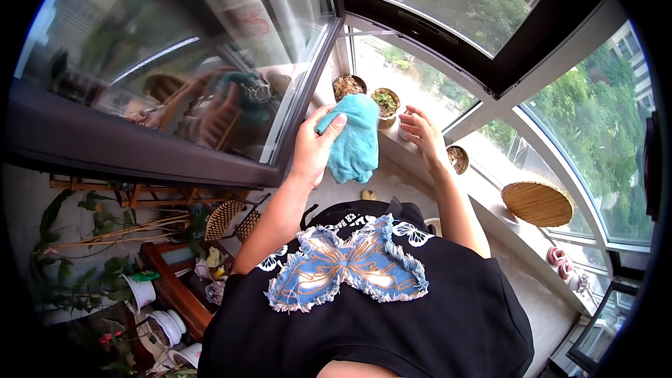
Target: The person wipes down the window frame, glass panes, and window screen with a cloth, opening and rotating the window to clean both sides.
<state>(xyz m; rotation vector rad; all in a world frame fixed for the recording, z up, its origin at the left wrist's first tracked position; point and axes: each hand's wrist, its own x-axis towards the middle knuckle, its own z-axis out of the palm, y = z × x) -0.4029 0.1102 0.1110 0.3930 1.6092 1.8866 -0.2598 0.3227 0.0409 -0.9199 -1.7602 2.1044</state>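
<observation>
A folded teal cloth (354,141) hangs from my left hand (313,145), whose thumb lies over its upper part and whose fingers go behind it. My right hand (420,131) is raised to the right of the cloth, apart from it, with fingers spread and nothing in them. Close to my left hand stands an open window sash (210,147) with a dark frame; its glass reflects hands and a cloth. Behind the cloth, a potted plant (385,101) and a second pot (348,86) with dry growth sit on the sill.
Along the right sill are a small pot (457,159), a round woven tray (537,204) and pink shoes (558,263). A dark-framed window panel (448,0) hangs overhead. At lower left are white flowerpots (142,291), trailing plants and a reddish wooden stand (175,287).
</observation>
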